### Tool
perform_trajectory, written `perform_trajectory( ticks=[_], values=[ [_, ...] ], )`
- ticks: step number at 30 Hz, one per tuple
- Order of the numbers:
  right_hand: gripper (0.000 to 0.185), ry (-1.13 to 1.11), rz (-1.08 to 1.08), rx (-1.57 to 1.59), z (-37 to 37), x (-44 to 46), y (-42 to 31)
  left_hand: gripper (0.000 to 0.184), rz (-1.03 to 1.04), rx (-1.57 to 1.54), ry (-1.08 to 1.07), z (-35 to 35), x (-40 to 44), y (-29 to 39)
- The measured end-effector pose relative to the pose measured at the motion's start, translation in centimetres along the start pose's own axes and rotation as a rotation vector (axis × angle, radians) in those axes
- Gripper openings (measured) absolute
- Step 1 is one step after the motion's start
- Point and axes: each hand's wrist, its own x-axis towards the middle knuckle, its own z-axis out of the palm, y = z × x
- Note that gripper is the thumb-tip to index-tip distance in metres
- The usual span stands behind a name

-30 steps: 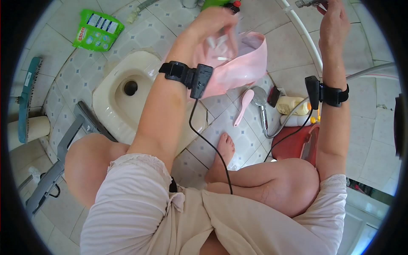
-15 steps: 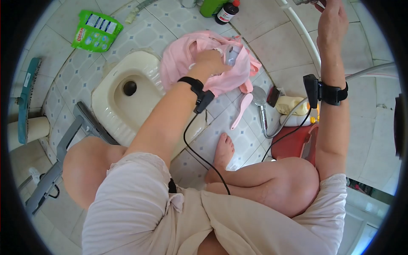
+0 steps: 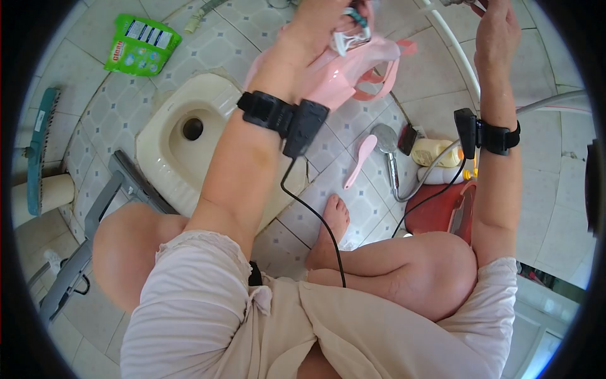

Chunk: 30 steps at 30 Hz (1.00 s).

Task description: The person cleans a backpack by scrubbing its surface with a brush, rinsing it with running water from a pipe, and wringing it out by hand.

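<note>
My left hand (image 3: 319, 25) is at the top edge of the view, closed on a pink bag (image 3: 328, 79) with loose pink straps. The bag hangs raised above the tiles beside the squat toilet (image 3: 218, 142). Against the same hand is a white item with a teal part (image 3: 350, 38) whose kind I cannot make out; some fingers are cut off by the frame. At the upper right, my right hand (image 3: 497, 31) has its fingers closed at a metal tap (image 3: 456, 2), only partly in view.
A pink brush (image 3: 361, 161) and a shower head (image 3: 386, 140) lie on the tiles. Bottles (image 3: 435, 153) and a red basin (image 3: 435, 211) are at right. A green packet (image 3: 142, 45), a teal broom (image 3: 43, 151) and a grey folding frame (image 3: 104, 205) are at left.
My left hand has come out of the pink bag's opening and moved up, lifting the bag and the white item with it. My right hand has hardly moved.
</note>
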Motion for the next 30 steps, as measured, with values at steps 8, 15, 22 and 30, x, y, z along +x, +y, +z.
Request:
perform_trajectory(
  ticks=[8,15,22,30],
  values=[
    [0.051,-0.005,0.018,0.033,0.8,0.8,0.1,0.054,-0.325,1.133,0.033,-9.7,-3.1,-7.3],
    [0.054,-0.059,0.033,0.045,0.4,0.9,-0.5,0.07,-0.447,1.427,-0.025,-17.9,-2.3,-11.5],
    [0.058,-0.037,-0.147,0.046,2.4,-0.8,-4.4,0.079,-0.479,1.689,0.41,-10.7,-7.4,-12.2],
    [0.059,-0.084,-0.1,0.036,2.5,-0.5,-4.1,0.062,-0.432,1.317,0.223,-10.3,-3.8,-13.0]
  ],
)
